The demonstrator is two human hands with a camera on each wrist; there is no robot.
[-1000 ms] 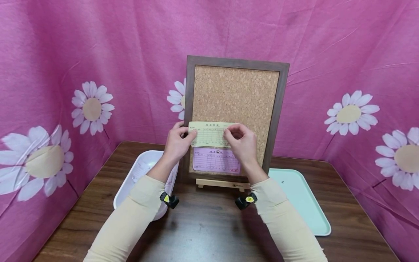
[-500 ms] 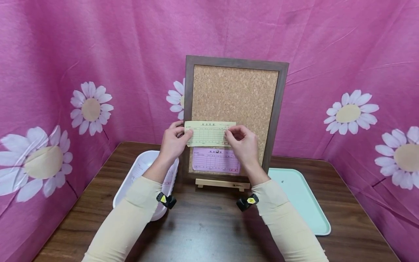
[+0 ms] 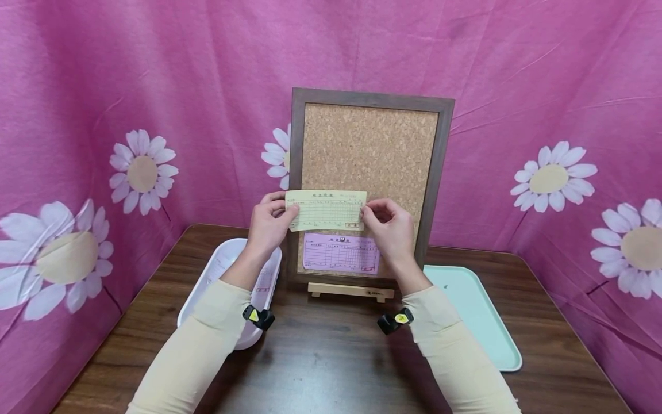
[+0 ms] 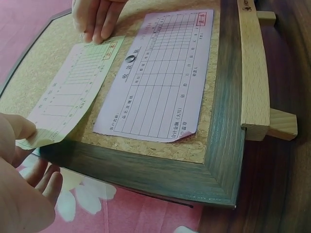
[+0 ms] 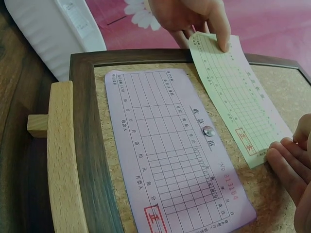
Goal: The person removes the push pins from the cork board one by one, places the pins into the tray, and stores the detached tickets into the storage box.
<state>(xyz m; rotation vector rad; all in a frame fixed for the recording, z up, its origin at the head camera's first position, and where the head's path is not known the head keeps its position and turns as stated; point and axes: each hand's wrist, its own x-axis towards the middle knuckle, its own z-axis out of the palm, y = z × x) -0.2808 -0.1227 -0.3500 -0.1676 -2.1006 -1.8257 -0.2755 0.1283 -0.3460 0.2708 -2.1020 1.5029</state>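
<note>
Both hands' fingers pinch the yellow slip (image 3: 326, 210) by its ends, flat against the cork board (image 3: 369, 149). Just below the fingers, the purple slip (image 3: 340, 253) is pinned already. The yellow slip has no pin yet.

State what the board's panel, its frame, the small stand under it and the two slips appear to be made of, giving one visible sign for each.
Panel: cork, by its speckled tan grain.
Frame: dark-stained wood or wood-look laminate; streaky grain, matte.
Stand: pale unfinished wood with fine straight grain.
Yellow slip and purple slip: thin printed paper; the purple one's corner curls in the left wrist view.
</note>
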